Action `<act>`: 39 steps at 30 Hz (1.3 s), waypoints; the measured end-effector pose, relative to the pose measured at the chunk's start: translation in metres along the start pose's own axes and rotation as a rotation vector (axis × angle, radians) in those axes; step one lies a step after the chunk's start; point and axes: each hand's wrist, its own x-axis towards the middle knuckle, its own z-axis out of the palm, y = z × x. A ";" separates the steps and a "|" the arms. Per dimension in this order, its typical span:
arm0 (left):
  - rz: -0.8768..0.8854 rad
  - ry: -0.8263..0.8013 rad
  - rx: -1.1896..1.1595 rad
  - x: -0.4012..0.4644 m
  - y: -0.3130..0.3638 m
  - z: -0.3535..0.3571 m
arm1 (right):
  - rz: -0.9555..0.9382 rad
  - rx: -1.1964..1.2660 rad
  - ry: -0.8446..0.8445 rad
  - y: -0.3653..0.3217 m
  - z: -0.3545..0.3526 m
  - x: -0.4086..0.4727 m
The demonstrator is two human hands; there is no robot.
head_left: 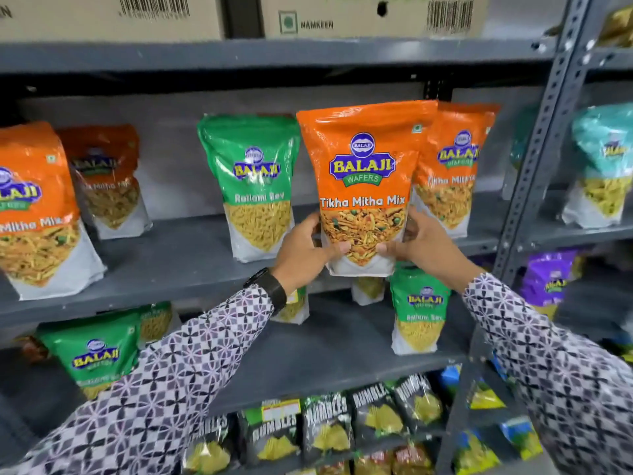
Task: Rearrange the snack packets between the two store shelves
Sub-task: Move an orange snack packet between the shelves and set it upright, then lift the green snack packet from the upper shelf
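Both hands grip a glossy orange plastic Tikha Mitha Mix snack packet (364, 186) by its lower corners, holding it upright in front of the grey metal upper shelf (178, 265). The left hand (305, 250) is closed on the packet's lower left edge, thumb across the front; a black wrist watch (270, 286) sits above its patterned sleeve. The right hand (421, 240) is closed on the lower right edge, thumb likewise on the front. The packet's bottom hangs just past the shelf's near lip, so whether it rests on the shelf cannot be told.

Just behind it to the right stands a second orange Tikha Mitha Mix packet (455, 169), partly covered. Just left of the held packet stands a green Ratlami Sev packet (253, 186). Further left, a darker orange packet (106, 180) stands far back on the shelf, and at the left edge of the scene a large orange packet (37, 214) stands near the shelf front.

On the grey lower shelf (325, 354) a green Ratlami Sev packet (419, 313) stands at the right, below the right hand, and another green packet (96, 351) stands at the left, partly behind the left sleeve. Below that, black Rumbles packets (329, 423) stand in a row. Brown cardboard cartons (373, 15) sit on the top shelf.
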 end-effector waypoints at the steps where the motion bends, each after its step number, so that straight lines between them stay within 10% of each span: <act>1: -0.008 0.012 -0.011 0.013 0.002 0.000 | -0.003 0.012 0.021 -0.001 0.001 0.013; 23: -0.117 0.066 -0.020 0.088 -0.040 0.024 | 0.090 -0.076 0.155 0.059 0.029 0.095; 30: -0.030 0.246 0.006 0.039 -0.048 -0.018 | -0.158 -0.182 0.511 0.025 0.063 0.064; 39: -0.033 0.695 0.076 0.015 -0.075 -0.116 | -0.007 -0.019 -0.044 -0.020 0.153 0.084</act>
